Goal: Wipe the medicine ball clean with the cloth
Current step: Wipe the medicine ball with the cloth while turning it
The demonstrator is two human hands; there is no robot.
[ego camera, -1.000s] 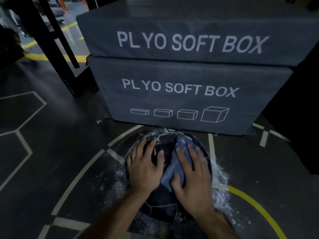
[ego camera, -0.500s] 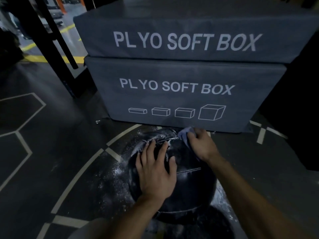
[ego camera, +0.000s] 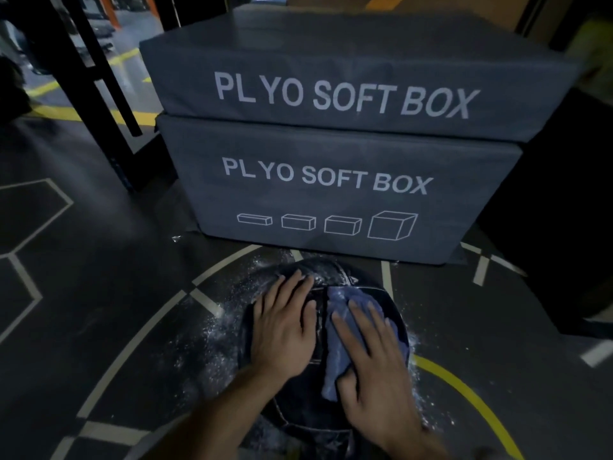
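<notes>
The right hand [ego camera: 378, 366] lies flat, fingers straight, pressing a crumpled blue-grey cloth [ego camera: 341, 330] onto the round black medicine ball [ego camera: 394, 313]; the left hand [ego camera: 285, 330], grip wide, steadies it on the dusty floor [ego camera: 99, 293]. Best work firmly towards the pale streaks by the soft grey boxes [ego camera: 331, 180].

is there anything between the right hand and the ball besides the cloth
No. Only the cloth lies under the right hand, pressed flat on the ball. The left hand rests bare on the ball beside it.
</notes>
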